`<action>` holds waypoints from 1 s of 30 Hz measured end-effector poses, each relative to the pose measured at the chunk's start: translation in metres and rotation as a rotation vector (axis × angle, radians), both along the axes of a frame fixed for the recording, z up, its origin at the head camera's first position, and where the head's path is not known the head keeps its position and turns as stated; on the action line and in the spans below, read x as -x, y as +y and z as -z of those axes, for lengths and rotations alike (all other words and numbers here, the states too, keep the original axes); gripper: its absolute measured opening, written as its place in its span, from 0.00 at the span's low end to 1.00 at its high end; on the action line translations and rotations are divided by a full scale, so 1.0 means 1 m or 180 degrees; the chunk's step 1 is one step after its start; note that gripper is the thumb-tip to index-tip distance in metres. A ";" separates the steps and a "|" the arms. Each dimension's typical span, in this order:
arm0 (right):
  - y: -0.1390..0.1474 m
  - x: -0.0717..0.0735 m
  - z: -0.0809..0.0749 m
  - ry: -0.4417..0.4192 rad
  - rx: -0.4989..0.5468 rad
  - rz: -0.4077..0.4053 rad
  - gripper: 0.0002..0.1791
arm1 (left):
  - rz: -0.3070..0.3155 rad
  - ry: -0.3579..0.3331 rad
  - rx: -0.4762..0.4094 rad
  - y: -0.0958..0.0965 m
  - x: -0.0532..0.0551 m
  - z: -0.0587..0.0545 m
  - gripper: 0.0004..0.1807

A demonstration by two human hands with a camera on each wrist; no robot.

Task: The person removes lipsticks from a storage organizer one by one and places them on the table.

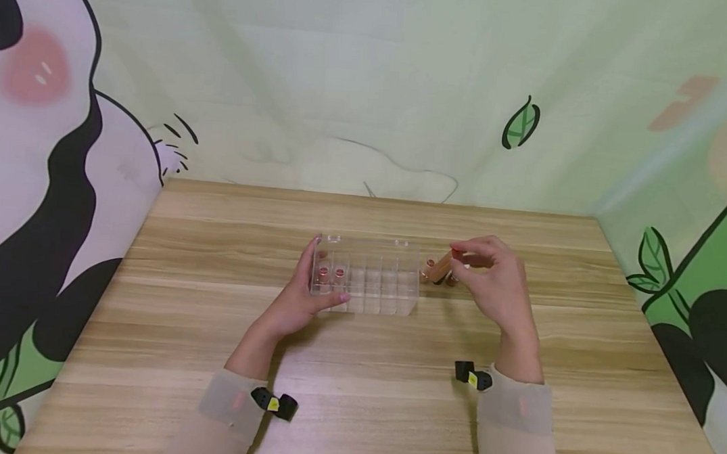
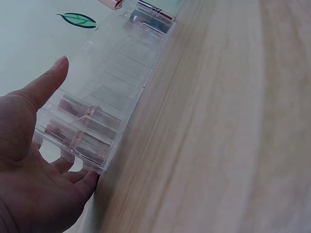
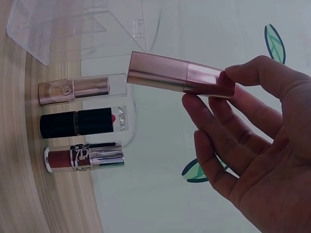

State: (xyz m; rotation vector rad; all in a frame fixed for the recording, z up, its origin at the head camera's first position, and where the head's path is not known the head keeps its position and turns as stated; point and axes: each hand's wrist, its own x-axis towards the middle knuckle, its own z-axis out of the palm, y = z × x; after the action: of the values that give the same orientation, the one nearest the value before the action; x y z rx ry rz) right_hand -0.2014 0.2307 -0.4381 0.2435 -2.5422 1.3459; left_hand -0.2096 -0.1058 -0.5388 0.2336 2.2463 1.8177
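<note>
A clear compartmented lipstick organizer [image 1: 380, 299] is on the wooden table, its left end gripped by my left hand [image 1: 289, 308], thumb across the front and fingers behind. Two lipsticks, one [image 1: 323, 275] and another [image 1: 340, 275], stand upright in its leftmost front compartments. My right hand [image 1: 498, 280] pinches a shiny rose-gold lipstick tube [image 3: 180, 75] by one end, tilted, just beyond the organizer's right end. Below it three more tubes stand on the table: a rose-gold one [image 3: 77, 90], a black one [image 3: 77, 123] and a silver-capped one [image 3: 85, 157].
The wooden table [image 1: 362, 403] reaches back to a pale green printed cloth [image 1: 345, 84] with leaves and pandas. Both wrists carry small black cameras, the left one [image 1: 274, 404] and the right one [image 1: 473, 376], close above the tabletop.
</note>
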 end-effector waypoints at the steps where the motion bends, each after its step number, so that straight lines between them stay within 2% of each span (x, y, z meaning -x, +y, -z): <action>1: 0.000 0.000 0.000 0.0006 -0.0011 -0.0011 0.12 | 0.0001 0.0002 -0.0003 0.000 0.000 0.000 0.68; 20: 0.001 0.002 0.004 -0.0037 -0.0232 -0.0124 0.11 | -0.0071 -0.0034 0.0102 0.000 0.000 -0.002 0.68; 30: 0.000 0.002 0.007 -0.0143 -0.0353 -0.0158 0.11 | -0.0044 0.0001 0.0147 0.000 0.000 -0.001 0.68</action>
State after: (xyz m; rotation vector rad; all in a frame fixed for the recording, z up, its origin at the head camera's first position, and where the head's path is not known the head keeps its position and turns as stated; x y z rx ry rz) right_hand -0.2038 0.2307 -0.4449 0.3026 -2.6685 1.2426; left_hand -0.2097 -0.1060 -0.5376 0.2104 2.2929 1.7704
